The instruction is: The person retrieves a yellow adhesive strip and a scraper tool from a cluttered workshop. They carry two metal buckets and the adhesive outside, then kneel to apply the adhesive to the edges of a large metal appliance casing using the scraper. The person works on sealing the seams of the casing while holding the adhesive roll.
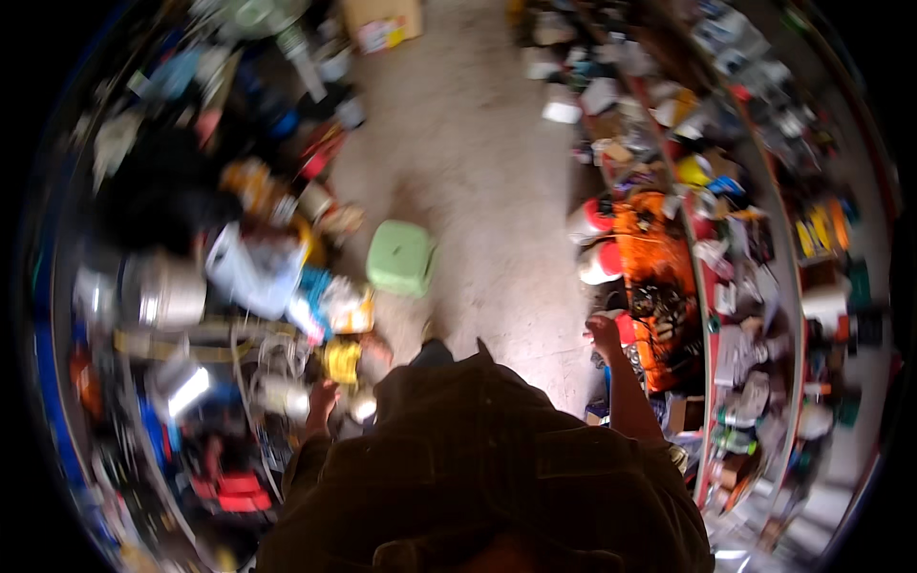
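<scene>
My left hand is low at my left side, next to a yellow object and a small pale round thing in a heap of clutter. Blur hides whether it grips anything. My right hand reaches out to the right, at the near edge of an orange crate filled with dark tangled parts. Its fingers look curled, and I cannot make out anything in them. My brown jacket fills the lower middle of the view.
A light green plastic stool stands on the concrete floor ahead of me. Piles of pots, containers and tools crowd the left. Shelves packed with small goods curve along the right. A cardboard box sits far ahead.
</scene>
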The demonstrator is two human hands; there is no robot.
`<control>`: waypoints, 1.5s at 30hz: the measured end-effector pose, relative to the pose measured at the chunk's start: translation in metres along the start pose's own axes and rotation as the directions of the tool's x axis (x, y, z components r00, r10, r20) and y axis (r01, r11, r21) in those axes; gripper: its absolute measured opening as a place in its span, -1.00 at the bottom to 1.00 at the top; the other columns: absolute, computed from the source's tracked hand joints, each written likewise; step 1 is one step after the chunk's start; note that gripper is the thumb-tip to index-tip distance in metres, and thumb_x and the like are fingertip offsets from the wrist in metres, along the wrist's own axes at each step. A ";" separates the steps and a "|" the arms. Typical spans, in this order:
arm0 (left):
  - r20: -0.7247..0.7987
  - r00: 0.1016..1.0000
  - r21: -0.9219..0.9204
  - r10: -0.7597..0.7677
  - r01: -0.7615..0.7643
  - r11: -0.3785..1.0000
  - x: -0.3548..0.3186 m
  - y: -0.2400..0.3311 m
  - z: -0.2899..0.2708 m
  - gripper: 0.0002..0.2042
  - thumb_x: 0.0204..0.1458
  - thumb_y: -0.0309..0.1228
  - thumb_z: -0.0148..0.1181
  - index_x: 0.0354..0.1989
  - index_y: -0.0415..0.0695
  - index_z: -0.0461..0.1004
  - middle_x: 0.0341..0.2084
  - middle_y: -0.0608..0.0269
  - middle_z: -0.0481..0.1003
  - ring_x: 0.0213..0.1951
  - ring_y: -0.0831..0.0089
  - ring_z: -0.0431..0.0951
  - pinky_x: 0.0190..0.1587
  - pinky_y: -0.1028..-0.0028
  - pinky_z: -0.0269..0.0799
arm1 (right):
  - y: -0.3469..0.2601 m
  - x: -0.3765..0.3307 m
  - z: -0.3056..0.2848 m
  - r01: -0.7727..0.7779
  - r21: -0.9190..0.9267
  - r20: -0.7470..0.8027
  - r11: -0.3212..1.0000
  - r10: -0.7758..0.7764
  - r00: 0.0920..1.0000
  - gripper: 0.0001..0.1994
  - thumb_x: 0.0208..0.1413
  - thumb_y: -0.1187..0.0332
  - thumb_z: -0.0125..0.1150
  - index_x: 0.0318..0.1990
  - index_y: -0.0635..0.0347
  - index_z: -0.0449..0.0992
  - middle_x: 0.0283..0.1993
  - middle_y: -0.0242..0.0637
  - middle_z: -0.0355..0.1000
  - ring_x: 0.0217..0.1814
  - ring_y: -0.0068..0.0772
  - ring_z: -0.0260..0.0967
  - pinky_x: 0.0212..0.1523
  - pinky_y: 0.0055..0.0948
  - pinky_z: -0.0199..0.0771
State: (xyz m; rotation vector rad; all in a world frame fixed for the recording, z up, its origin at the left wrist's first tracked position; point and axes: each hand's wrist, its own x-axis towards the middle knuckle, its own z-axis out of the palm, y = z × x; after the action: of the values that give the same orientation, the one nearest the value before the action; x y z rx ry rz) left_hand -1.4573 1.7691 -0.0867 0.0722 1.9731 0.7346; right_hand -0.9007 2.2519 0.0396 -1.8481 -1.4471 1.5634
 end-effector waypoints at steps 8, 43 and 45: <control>0.039 0.918 0.067 0.394 -0.396 0.916 0.165 0.319 -0.003 -0.59 0.02 -0.38 0.15 0.01 -0.35 0.31 -0.17 0.01 0.47 -0.27 0.36 0.53 -0.25 0.43 0.51 | 0.045 0.017 -0.048 -0.314 0.381 -0.206 0.870 0.411 0.888 -0.80 0.05 0.27 0.09 -0.19 0.09 0.45 -0.36 -0.40 0.44 -0.49 -0.45 0.46 -0.56 -0.45 0.32; 0.027 0.748 -0.068 0.663 -0.661 0.748 0.658 1.079 0.028 -0.70 -0.06 -0.47 0.19 -0.11 -0.24 0.39 -0.21 0.12 0.46 -0.29 0.33 0.51 -0.31 0.37 0.49 | -0.550 0.839 0.009 0.012 -0.023 -0.195 1.000 -0.016 0.981 -0.84 -0.03 0.32 0.16 -0.51 0.18 0.40 -0.65 -0.38 0.30 -0.67 -0.49 0.31 -0.73 -0.49 0.21; 0.126 0.878 0.107 0.462 -0.475 0.874 0.682 1.134 0.078 -0.73 -0.03 -0.43 0.15 -0.14 -0.21 0.39 -0.28 0.16 0.46 -0.34 0.38 0.52 -0.42 0.44 0.37 | -0.550 0.851 -0.002 0.029 -0.159 -0.322 0.987 -0.080 0.943 -0.81 -0.05 0.31 0.18 -0.57 0.20 0.38 -0.69 -0.37 0.27 -0.69 -0.46 0.32 -0.75 -0.46 0.21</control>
State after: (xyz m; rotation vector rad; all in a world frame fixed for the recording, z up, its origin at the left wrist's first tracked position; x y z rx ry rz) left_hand -2.0247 2.9666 -0.0565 0.6797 1.9264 0.8843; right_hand -1.2588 3.1989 -0.0056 -2.0177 -1.4785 1.0792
